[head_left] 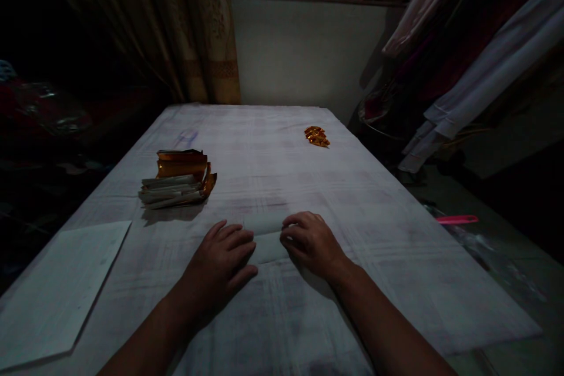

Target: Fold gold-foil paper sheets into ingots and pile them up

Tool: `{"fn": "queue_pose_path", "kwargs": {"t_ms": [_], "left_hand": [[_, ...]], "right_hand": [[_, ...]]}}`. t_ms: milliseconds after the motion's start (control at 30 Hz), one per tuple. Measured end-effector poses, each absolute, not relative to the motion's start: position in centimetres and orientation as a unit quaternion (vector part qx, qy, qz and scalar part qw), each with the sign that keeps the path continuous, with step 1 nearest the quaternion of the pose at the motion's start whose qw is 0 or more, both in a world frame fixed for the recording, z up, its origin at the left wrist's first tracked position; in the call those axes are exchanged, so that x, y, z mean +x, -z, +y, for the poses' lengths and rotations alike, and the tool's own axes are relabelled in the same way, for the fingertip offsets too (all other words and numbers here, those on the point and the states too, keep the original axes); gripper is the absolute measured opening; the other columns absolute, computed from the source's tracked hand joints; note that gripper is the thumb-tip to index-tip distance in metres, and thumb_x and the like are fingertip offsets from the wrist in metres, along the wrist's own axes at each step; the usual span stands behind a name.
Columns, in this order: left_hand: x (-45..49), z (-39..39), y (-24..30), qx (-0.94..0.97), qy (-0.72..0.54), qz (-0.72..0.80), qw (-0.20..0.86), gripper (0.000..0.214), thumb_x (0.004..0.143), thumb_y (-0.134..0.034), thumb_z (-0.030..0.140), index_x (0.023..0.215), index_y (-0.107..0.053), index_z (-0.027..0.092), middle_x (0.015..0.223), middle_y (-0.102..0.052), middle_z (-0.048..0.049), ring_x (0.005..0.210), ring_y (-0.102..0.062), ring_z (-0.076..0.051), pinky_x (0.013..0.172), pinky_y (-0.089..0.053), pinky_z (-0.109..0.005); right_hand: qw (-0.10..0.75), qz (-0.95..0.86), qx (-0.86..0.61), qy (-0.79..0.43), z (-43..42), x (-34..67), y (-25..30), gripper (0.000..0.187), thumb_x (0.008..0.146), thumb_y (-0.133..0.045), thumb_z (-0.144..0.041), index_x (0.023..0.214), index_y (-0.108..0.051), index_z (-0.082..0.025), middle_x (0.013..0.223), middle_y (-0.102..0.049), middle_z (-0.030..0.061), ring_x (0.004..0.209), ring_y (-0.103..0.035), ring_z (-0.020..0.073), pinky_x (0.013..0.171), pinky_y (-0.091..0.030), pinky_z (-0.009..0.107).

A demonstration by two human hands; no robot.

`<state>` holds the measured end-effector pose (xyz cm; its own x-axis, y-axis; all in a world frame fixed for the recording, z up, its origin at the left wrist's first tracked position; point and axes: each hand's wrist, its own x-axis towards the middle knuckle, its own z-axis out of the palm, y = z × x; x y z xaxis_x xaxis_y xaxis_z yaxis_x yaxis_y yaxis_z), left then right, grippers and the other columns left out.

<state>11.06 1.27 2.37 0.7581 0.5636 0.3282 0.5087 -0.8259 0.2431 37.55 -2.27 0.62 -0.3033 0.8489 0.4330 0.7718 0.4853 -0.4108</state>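
A small pale sheet of paper (269, 247) with a crease across it lies flat between my two hands. My left hand (227, 255) rests on its left edge, fingers stretched out and slightly apart. At the paper's right edge, my right hand (312, 242) has its fingers bent and drawn together on the sheet; the fingertips partly cover that edge. Ahead and to the left stands a stack of folded papers (174, 191) with shiny gold-orange faces and pale backs. A little cluster of folded gold foil pieces (316, 136) sits near the far right of the table.
A pale checked cover lies over the table (247, 153). At the left edge is a large white sheet (66, 282). A patterned curtain (194, 29) hangs behind on the left, clothes (467, 70) on the right. A pink-handled item (458, 220) is beyond the right edge.
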Motion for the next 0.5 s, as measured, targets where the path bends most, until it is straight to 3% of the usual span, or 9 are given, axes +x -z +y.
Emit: {"fn": "queue_pose_path", "kwargs": {"t_ms": [67, 267, 500], "left_hand": [[11.5, 0.9, -2.7, 0.934, -0.195, 0.293, 0.066, 0.021, 0.089, -0.071, 0.032, 0.109, -0.069, 0.023, 0.113, -0.072, -0.0065, 0.108, -0.062, -0.028, 0.106, -0.041, -0.054], [12.1, 0.5, -2.9, 0.931, -0.191, 0.307, 0.054, 0.016, 0.089, -0.072, 0.028, 0.102, -0.067, 0.022, 0.101, -0.073, -0.0045, 0.092, -0.064, -0.024, 0.098, -0.044, -0.049], [12.6, 0.3, -2.4, 0.935, -0.2, 0.291, -0.028, 0.01, 0.094, -0.062, 0.022, 0.103, -0.067, 0.022, 0.094, -0.074, -0.0031, 0.086, -0.066, -0.024, 0.096, -0.044, -0.049]], "right_hand": [[0.29, -0.829, -0.469, -0.095, -2.5, 37.1, -1.2, 0.003, 0.091, -0.069, -0.025, 0.093, -0.07, -0.023, 0.105, -0.071, 0.0058, 0.097, -0.063, 0.0227, 0.086, -0.043, 0.039], [0.246, -0.848, -0.451, -0.13, -2.8, 36.6, -1.9, 0.026, 0.083, -0.08, -0.036, 0.101, -0.069, -0.021, 0.108, -0.07, 0.0062, 0.098, -0.062, 0.024, 0.086, -0.042, 0.04], [0.248, -0.859, -0.443, -0.073, -2.7, 36.2, -1.2, 0.016, 0.088, -0.072, -0.03, 0.1, -0.068, -0.02, 0.103, -0.071, 0.0077, 0.092, -0.064, 0.0236, 0.083, -0.044, 0.039]]}}
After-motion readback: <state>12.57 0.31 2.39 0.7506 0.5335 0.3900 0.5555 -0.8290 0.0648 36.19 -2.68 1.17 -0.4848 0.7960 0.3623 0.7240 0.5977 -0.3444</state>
